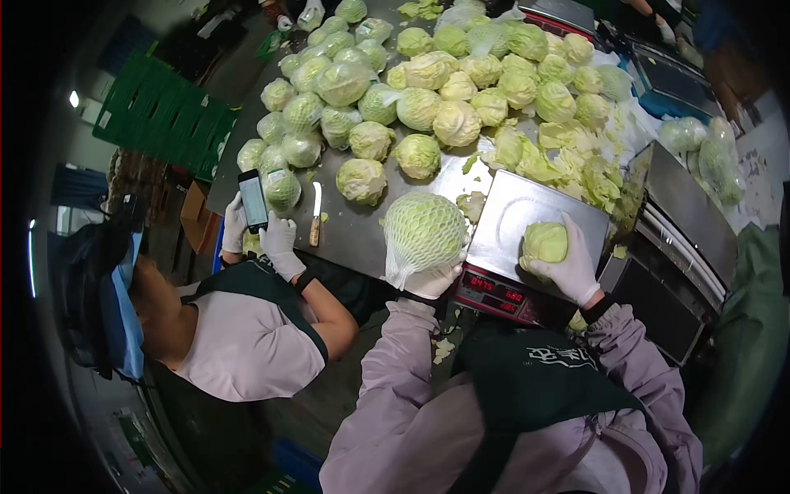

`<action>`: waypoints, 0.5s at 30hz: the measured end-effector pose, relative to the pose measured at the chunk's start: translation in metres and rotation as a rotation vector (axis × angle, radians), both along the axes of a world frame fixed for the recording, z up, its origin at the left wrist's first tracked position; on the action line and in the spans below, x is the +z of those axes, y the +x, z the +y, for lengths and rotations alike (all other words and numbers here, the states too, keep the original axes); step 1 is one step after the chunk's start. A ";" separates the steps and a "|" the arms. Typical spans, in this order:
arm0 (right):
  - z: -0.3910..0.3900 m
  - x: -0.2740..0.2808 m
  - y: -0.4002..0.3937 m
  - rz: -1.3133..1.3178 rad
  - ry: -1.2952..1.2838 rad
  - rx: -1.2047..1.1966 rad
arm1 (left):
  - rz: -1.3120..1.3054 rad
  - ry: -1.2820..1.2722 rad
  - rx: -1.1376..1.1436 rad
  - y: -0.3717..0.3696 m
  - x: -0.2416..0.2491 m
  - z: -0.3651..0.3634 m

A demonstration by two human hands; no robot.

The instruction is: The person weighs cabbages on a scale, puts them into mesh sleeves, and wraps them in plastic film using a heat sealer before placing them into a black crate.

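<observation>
Cabbages are piled across a steel counter (362, 235). On the scale (527, 218), a cabbage (545, 241) is clasped under the right hand (572, 267); left of it, a netted cabbage (424, 230) is gripped from below by the left hand (429, 282).

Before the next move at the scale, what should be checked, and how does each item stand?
1. Right hand grips the small cabbage on the scale platform: ok.
2. Left hand supports the netted cabbage from below: ok.
3. Netted cabbage is clear of the platform: cannot tell, its edge is close.
4. Scale display is lit: ok; digits too small to read.
5. Knife lies away from both hands, beside the co-worker's gloved hand: ok.
</observation>
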State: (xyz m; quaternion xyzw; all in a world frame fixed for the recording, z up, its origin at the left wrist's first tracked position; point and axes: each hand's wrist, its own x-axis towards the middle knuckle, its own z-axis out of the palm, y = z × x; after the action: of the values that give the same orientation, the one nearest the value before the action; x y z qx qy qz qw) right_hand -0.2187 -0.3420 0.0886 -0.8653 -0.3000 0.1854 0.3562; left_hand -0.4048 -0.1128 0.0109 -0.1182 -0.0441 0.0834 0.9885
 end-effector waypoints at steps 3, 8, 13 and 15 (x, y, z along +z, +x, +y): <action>-0.019 -0.039 0.014 0.109 0.183 -0.091 | 0.140 0.388 -0.003 0.015 0.056 -0.002; -0.054 -0.033 0.021 0.648 0.670 -0.422 | 0.518 0.820 0.077 0.044 0.057 -0.017; -0.082 -0.001 0.024 0.722 0.940 -0.461 | 0.702 1.428 0.047 0.094 0.048 -0.061; -0.093 0.009 0.022 0.663 0.924 -0.503 | 0.757 1.641 0.011 0.105 0.041 -0.076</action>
State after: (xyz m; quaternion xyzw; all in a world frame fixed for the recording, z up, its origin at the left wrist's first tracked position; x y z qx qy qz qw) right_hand -0.1969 -0.4353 0.0973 -0.5621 -0.0097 0.2058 0.8010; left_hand -0.2994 -0.1884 0.0518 0.6596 0.2381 0.0637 0.7100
